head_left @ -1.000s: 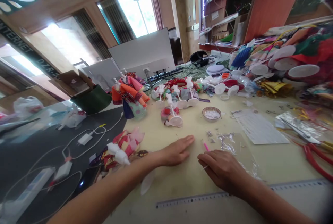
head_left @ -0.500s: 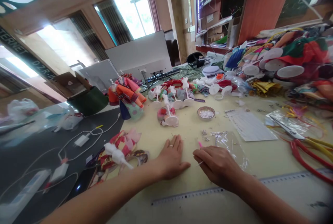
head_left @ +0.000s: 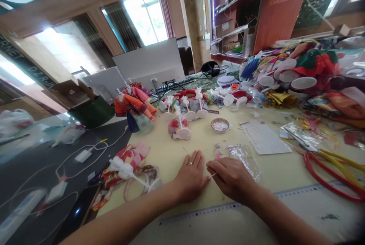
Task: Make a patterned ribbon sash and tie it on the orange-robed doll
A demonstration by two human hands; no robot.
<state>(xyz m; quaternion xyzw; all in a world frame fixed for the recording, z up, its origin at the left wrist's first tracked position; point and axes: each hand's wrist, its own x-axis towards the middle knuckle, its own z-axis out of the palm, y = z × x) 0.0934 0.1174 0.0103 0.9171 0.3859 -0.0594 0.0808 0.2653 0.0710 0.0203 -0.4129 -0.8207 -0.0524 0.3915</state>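
Observation:
My left hand point(head_left: 190, 176) lies flat on the pale tabletop point(head_left: 159, 144), its fingers stretched out and a ring on one. Beside it, my right hand point(head_left: 232, 176) is closed on a thin stick point(head_left: 212, 175) whose pale end pokes out near the left thumb. A bit of pink point(head_left: 218, 155) shows above the right fingers; I cannot tell if it belongs to the stick. Just past the right hand lies a clear plastic bag point(head_left: 246, 159) with small shiny bits by it. Further back is a small round dish point(head_left: 219, 125) of white pieces.
Dressed doll figures point(head_left: 134, 104) and white doll stands point(head_left: 182, 133) are at the back. A white doll torso on a stand point(head_left: 122, 169) lies at left. Red-handled scissors point(head_left: 316, 161), a white card point(head_left: 265, 136) and a clear ruler point(head_left: 205, 211) surround the hands.
My right hand has moved left, closer to the left hand, bringing the stick's end near the left thumb. The left hand stays flat. The view has shifted slightly.

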